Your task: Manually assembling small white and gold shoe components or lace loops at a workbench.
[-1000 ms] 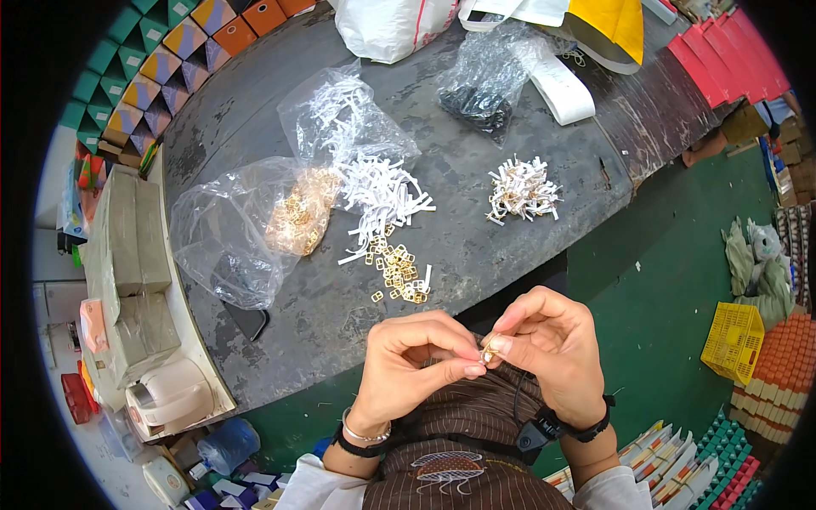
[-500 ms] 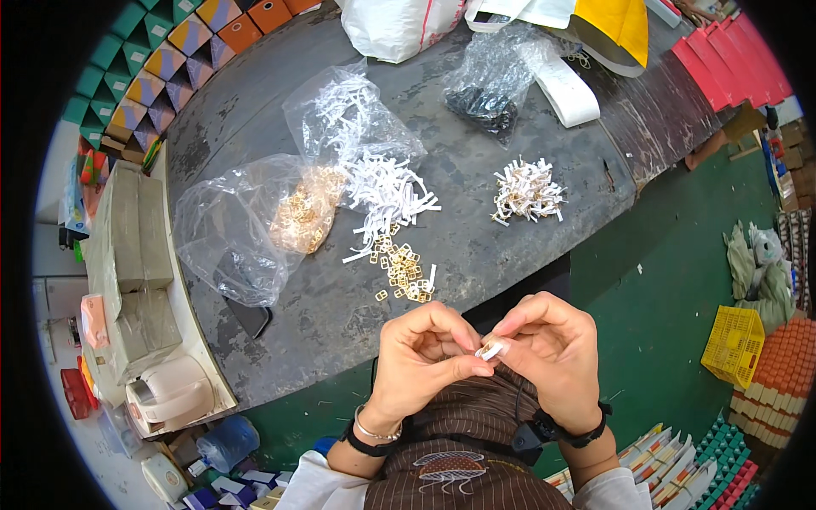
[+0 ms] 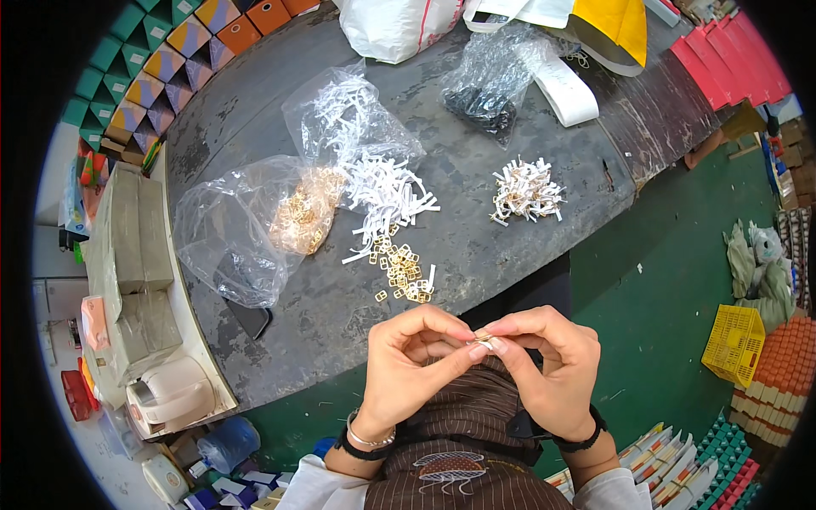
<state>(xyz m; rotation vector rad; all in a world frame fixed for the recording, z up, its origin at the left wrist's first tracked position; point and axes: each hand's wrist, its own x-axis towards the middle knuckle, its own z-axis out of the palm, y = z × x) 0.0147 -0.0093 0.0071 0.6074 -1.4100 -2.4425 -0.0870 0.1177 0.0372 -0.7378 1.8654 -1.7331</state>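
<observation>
My left hand [image 3: 414,367] and my right hand [image 3: 551,364] meet in front of my lap, fingertips nearly touching. Between them they pinch a gold buckle with a white strip [image 3: 484,342]; the fingertips cover most of it. Just beyond, on the dark table, lies a loose pile of small gold buckles [image 3: 403,269]. A heap of short white strips [image 3: 387,194] adjoins it, spilling from a clear plastic bag [image 3: 348,106]. Another clear bag [image 3: 234,217] contains more gold buckles. To the right sits a pile of white strips joined with gold buckles [image 3: 528,191].
A dark phone-like object [image 3: 248,320] lies near the left table edge. A crinkled clear bag with black contents [image 3: 484,93] and a white sack [image 3: 399,30] stand at the back. A kettle [image 3: 170,393] is at left; a yellow crate [image 3: 733,346] rests on the green floor.
Both hands have shifted slightly, and the fingertips have come closer around the small piece, hiding more of it. The piles on the table look the same.
</observation>
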